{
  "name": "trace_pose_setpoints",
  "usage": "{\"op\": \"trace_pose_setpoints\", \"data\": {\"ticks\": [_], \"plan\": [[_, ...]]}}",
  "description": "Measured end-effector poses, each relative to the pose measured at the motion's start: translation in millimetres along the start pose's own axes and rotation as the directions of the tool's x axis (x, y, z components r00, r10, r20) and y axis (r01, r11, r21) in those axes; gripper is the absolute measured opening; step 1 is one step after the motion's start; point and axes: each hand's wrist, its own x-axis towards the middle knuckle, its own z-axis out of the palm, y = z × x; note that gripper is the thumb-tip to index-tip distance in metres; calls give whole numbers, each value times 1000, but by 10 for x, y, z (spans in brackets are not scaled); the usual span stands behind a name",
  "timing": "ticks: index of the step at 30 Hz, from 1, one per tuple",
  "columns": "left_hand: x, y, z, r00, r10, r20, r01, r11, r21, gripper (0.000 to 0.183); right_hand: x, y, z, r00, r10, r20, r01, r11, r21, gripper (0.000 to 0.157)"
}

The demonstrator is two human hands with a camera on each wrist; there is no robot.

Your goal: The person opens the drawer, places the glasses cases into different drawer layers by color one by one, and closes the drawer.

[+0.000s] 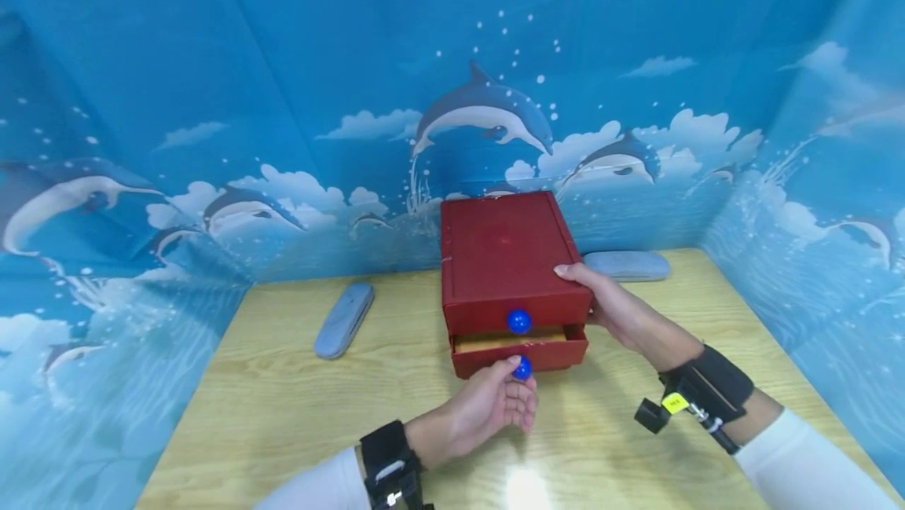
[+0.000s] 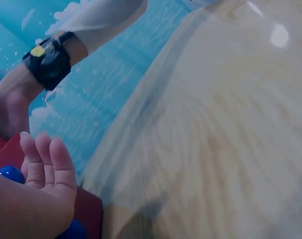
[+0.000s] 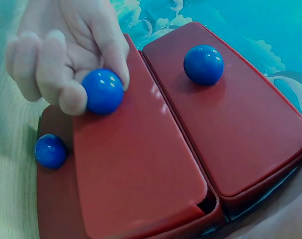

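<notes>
A red drawer box [image 1: 505, 247] with round blue knobs stands on the table. Its middle drawer [image 1: 558, 354] is pulled partway out, showing a tan strip inside. My left hand [image 1: 488, 406] pinches that drawer's knob [image 3: 103, 92] between thumb and index finger, the other fingers loosely curled below. At the box's front right corner, my right hand [image 1: 618, 306] holds the box, thumb on the top edge and fingers down the side, mostly hidden. The top drawer's knob [image 1: 519, 321] and the bottom drawer's knob [image 3: 51, 151] are untouched, and both those drawers are closed.
A grey-blue oblong case [image 1: 344, 320] lies on the wooden table [image 1: 283, 408] left of the box. Another such case [image 1: 628, 265] lies behind my right hand. A blue dolphin-print curtain [image 1: 318, 38] walls the table's back and sides.
</notes>
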Motion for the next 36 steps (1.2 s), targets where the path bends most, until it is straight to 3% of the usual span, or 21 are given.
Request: {"op": "trace_pose_setpoints", "data": {"ticks": [11, 25, 29, 33, 36], "plan": [[176, 89, -86, 999, 22, -42, -22, 1000, 2, 44, 15, -20, 8, 1000, -5, -9, 5, 1000, -1, 68], [206, 69, -128, 999, 20, -37, -20, 1000, -15, 49, 9, -32, -2, 1000, -14, -6, 14, 1000, -13, 68], [165, 29, -152, 1000, 0, -23, -1, 1000, -6, 51, 10, -10, 5, 1000, -9, -6, 9, 1000, -14, 68], [88, -11, -171, 999, -47, -10, 48, 998, 39, 41, -2, 0, -1, 1000, -13, -3, 13, 1000, -11, 67], [42, -46, -194, 995, -96, -38, 98, 992, 79, 41, -11, -3, -8, 1000, -18, -4, 18, 1000, -12, 67]]}}
